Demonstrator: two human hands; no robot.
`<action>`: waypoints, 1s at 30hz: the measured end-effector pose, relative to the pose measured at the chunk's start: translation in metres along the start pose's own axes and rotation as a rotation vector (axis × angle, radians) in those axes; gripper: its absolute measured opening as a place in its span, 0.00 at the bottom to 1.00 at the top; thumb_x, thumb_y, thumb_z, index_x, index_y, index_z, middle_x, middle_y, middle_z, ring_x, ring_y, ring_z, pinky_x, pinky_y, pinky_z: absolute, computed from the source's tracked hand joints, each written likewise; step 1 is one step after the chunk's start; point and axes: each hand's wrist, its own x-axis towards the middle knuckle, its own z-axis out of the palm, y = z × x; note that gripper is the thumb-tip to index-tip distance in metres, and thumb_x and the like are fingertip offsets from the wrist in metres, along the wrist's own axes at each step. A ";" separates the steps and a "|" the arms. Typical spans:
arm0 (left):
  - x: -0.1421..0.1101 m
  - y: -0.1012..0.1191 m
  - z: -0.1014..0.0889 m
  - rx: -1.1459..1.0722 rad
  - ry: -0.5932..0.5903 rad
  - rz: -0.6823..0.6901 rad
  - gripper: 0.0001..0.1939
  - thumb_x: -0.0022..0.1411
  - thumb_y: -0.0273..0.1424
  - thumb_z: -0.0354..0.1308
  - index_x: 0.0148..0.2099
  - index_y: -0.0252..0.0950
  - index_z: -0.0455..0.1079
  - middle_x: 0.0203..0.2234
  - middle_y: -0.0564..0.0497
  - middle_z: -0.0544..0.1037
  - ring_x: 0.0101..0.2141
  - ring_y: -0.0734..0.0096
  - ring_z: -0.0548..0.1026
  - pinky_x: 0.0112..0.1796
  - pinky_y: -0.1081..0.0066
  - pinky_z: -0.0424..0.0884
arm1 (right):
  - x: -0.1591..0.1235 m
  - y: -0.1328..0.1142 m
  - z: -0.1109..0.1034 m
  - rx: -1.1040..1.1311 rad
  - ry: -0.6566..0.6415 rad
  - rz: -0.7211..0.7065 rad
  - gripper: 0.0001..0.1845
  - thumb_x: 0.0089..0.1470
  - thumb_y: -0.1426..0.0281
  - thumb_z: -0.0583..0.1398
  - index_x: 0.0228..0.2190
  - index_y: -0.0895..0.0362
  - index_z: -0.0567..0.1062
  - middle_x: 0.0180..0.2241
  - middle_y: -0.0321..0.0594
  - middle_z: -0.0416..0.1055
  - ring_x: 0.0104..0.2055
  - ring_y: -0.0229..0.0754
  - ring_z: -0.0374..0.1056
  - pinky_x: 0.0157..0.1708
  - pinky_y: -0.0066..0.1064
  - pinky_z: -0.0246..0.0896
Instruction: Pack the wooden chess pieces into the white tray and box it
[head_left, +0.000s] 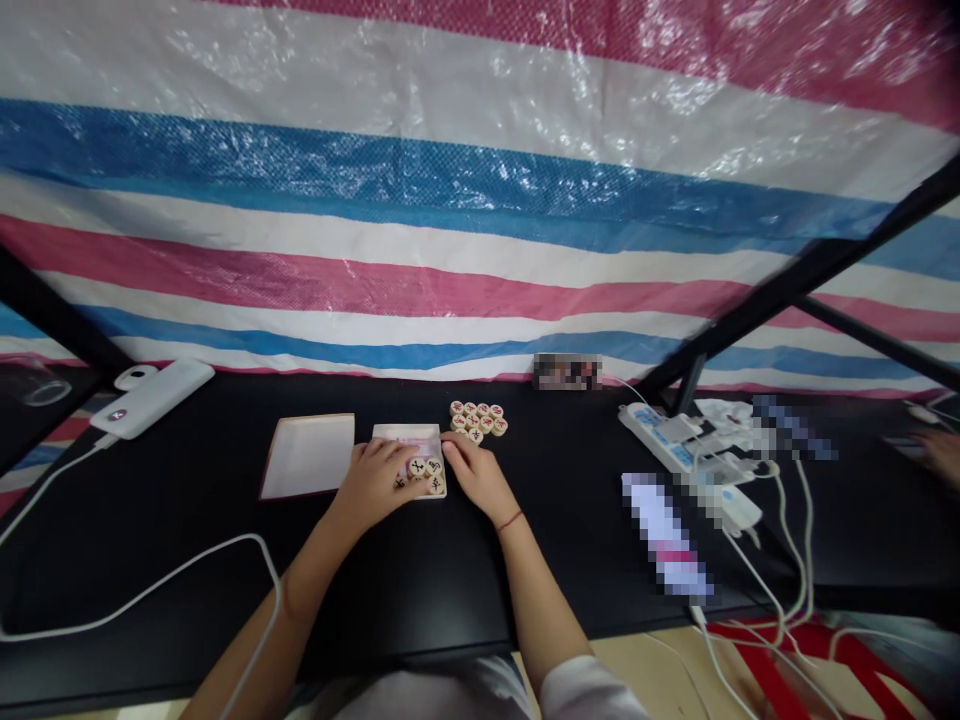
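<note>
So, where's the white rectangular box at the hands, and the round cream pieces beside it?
White rectangular box (406, 431): head view, far wall.
Round cream pieces (472, 423): head view, a middle piece's face.

L hand (375, 482) over box (405, 428) w/ round pcs (433, 467); R hand (481, 478) alongside

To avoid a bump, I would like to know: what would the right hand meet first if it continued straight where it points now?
Probably the right wall of the white box; the right hand is close beside it, though depth is unclear.

Glossy woven-plastic sheet (480, 170), smooth satin tabletop (420, 590), matt cardboard-looking lid (309, 455), smooth game pieces (433, 467), plastic power strip (652, 432)
</note>
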 end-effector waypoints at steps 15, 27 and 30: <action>0.006 0.018 0.005 0.074 0.009 -0.114 0.11 0.64 0.36 0.52 0.35 0.38 0.72 0.30 0.49 0.78 0.41 0.60 0.72 0.42 0.61 0.57 | -0.002 -0.013 0.013 -0.165 -0.134 0.092 0.20 0.65 0.58 0.47 0.36 0.54 0.74 0.33 0.39 0.76 0.36 0.41 0.72 0.33 0.25 0.55; 0.005 0.014 0.004 -0.260 0.325 -0.130 0.13 0.63 0.39 0.52 0.42 0.37 0.71 0.31 0.49 0.79 0.34 0.66 0.74 0.41 0.64 0.66 | -0.005 -0.016 0.016 -0.001 0.097 -0.251 0.14 0.53 0.66 0.59 0.42 0.57 0.73 0.33 0.39 0.70 0.32 0.38 0.66 0.35 0.27 0.61; 0.004 0.017 0.001 -0.372 0.308 -0.139 0.13 0.63 0.40 0.52 0.41 0.37 0.70 0.28 0.51 0.77 0.31 0.68 0.74 0.37 0.67 0.69 | -0.006 -0.021 0.021 0.012 0.130 -0.266 0.12 0.55 0.66 0.58 0.40 0.57 0.73 0.32 0.39 0.70 0.31 0.37 0.66 0.34 0.26 0.62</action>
